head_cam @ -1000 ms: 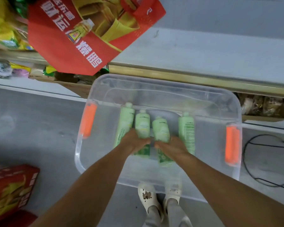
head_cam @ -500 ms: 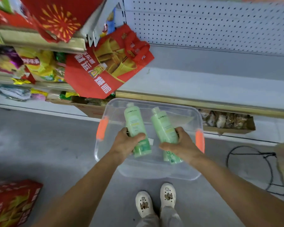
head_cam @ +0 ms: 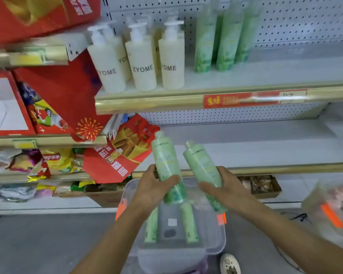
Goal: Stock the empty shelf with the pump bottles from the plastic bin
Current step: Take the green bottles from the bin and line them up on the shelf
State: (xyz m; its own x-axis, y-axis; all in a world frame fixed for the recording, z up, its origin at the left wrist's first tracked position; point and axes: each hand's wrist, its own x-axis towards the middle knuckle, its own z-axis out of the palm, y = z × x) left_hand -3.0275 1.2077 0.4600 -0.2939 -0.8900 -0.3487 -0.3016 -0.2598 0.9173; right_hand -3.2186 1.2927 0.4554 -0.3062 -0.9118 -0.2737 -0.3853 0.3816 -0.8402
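Left hand grips first green bottle round its lower half, cap up, near upright. Right hand grips second green bottle, tilted left, caps close but apart. Both are held above the clear plastic bin, about level with the gold front edge of the empty shelf. Open room runs right along that shelf; red bag overhangs its left end. Two more green bottles lie flat in the bin. Upper shelf has white ZYOME pump bottles on the left and tall green bottles beside them. The bin's far rim is hidden by the hands, probably near the shelf edge.
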